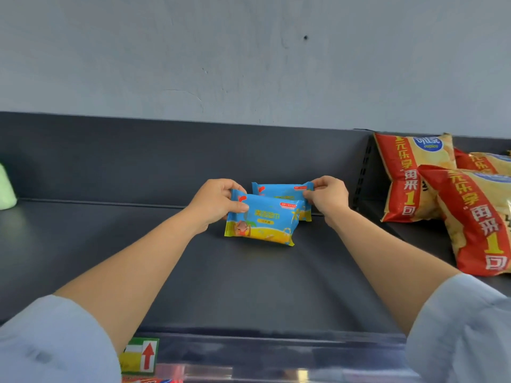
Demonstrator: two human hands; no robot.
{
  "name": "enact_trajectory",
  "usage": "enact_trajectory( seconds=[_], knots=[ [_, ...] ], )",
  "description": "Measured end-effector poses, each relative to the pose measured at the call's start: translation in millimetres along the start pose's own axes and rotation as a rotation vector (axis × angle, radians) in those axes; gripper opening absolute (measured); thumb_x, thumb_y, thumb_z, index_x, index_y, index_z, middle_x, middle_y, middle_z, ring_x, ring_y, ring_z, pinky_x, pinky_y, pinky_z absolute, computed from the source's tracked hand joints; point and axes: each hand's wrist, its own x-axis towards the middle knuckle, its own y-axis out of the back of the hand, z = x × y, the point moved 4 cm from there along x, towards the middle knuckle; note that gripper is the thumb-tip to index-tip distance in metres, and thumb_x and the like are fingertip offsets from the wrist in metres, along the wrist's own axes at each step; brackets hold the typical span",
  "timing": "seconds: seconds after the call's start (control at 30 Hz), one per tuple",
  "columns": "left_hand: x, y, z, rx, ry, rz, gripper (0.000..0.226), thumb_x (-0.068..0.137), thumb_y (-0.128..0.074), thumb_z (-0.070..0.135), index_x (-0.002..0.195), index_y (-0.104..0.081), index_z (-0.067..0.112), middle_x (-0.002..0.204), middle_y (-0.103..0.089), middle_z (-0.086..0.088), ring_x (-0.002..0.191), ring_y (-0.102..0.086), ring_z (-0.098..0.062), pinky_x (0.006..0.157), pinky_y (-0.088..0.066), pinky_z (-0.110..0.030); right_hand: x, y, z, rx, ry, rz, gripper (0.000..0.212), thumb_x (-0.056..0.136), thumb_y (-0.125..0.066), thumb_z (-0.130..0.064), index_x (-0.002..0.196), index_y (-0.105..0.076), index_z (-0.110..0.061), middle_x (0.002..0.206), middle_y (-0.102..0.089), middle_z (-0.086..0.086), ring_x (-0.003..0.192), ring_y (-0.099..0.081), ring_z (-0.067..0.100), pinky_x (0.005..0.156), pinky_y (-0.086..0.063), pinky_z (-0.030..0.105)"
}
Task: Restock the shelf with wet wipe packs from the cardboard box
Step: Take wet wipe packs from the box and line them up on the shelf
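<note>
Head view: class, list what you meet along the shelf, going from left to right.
pale green object → left hand → front wet wipe pack → right hand → red-and-yellow snack bags

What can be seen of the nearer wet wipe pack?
The nearer wet wipe pack is a glossy plastic pouch, blue above and yellow below, with a beach drawing. It stands tilted on the dark shelf before a second pack. The left hand grips its upper left corner; the right hand pinches the second pack, beside its upper right corner.
</note>
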Motion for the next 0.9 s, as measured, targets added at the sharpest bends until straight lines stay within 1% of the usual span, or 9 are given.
enact_trajectory(
  seconds=[0.17,0.3,0.37,0.43,0.53,0.63,0.7,0.8,0.9],
  knots=[
    [13.2,-4.9,-2.3,0.067,-0.022,0.043,0.020,0.081,-0.074,0.006,0.093,-0.064,0.019,0.095,-0.070,-0.003,0.088,-0.069,-0.015,0.064,-0.054,-0.025,10.8,-5.9,-0.4,-0.050,0.030,-0.015,0.016,0.081,-0.074,-0.009,0.087,-0.061,-0.016,0.085,-0.062,-0.002,0.079,-0.062,0.014,0.054,-0.048,0.020],
    [20.6,-8.2,-5.3,0.109,-0.025,0.061,0.023,0.081,-0.073,0.007,0.098,-0.064,0.019,0.096,-0.069,-0.004,0.090,-0.068,-0.016,0.067,-0.056,-0.029,18.3,-8.1,5.9,-0.043,0.022,-0.010,0.017,0.084,-0.073,-0.010,0.096,-0.063,-0.017,0.094,-0.065,0.001,0.087,-0.064,0.016,0.054,-0.046,0.019],
    [23.4,-9.4,-5.9,0.121,-0.017,0.065,0.024,0.082,-0.073,0.008,0.099,-0.064,0.020,0.098,-0.069,-0.003,0.092,-0.067,-0.016,0.070,-0.058,-0.031,21.3,-9.3,7.6,-0.029,0.010,0.002,0.022,0.084,-0.071,-0.009,0.103,-0.061,-0.017,0.100,-0.066,0.002,0.092,-0.064,0.017,0.059,-0.050,0.022],
    [25.5,-10.2,-6.3,0.129,-0.011,0.071,0.024,0.081,-0.073,0.009,0.099,-0.063,0.021,0.100,-0.068,-0.003,0.092,-0.067,-0.016,0.070,-0.057,-0.031,23.7,-9.6,9.2,-0.021,-0.020,0.037,0.024,0.084,-0.071,-0.009,0.100,-0.055,-0.017,0.102,-0.065,0.004,0.093,-0.064,0.019,0.065,-0.053,0.027],
    [28.8,-12.2,-7.2,0.135,-0.007,0.100,0.023,0.081,-0.075,0.010,0.097,-0.062,0.020,0.102,-0.067,-0.004,0.093,-0.067,-0.018,0.065,-0.056,-0.029,26.1,-10.7,9.8,-0.060,-0.049,0.062,0.014,0.083,-0.072,-0.012,0.089,-0.061,-0.017,0.099,-0.066,0.005,0.087,-0.065,0.020,0.061,-0.052,0.027],
    [31.0,-15.5,-6.1,0.148,-0.008,0.148,0.022,0.080,-0.075,0.010,0.096,-0.062,0.019,0.104,-0.066,-0.005,0.093,-0.066,-0.018,0.064,-0.054,-0.027,26.4,-13.1,9.7,-0.081,-0.037,0.029,0.005,0.087,-0.068,-0.015,0.092,-0.069,-0.017,0.098,-0.066,0.001,0.085,-0.062,0.016,0.059,-0.048,0.024],
    [34.2,-17.9,-4.4,0.160,-0.014,0.180,0.022,0.081,-0.074,0.010,0.098,-0.062,0.018,0.104,-0.065,-0.004,0.093,-0.066,-0.017,0.066,-0.055,-0.028,27.6,-14.0,12.0,-0.078,-0.032,0.009,0.008,0.089,-0.065,-0.016,0.095,-0.070,-0.018,0.099,-0.066,0.000,0.087,-0.062,0.016,0.065,-0.052,0.027],
    [40.1,-24.5,-1.5,0.181,-0.023,0.201,0.024,0.082,-0.073,0.010,0.100,-0.061,0.019,0.106,-0.063,-0.003,0.090,-0.064,-0.014,0.065,-0.054,-0.027,30.6,-14.5,17.5,-0.042,-0.061,-0.023,0.014,0.091,-0.059,-0.011,0.095,-0.069,-0.020,0.103,-0.068,0.003,0.092,-0.065,0.018,0.081,-0.058,0.036],
    [46.5,-33.3,-0.4,0.208,-0.021,0.213,0.026,0.082,-0.072,0.009,0.102,-0.060,0.021,0.109,-0.060,-0.001,0.087,-0.060,-0.014,0.063,-0.053,-0.027,30.9,-13.2,20.6,-0.033,-0.079,-0.058,0.028,0.090,-0.050,0.000,0.101,-0.068,-0.018,0.108,-0.067,0.003,0.095,-0.065,0.018,0.083,-0.058,0.037]
  ],
)
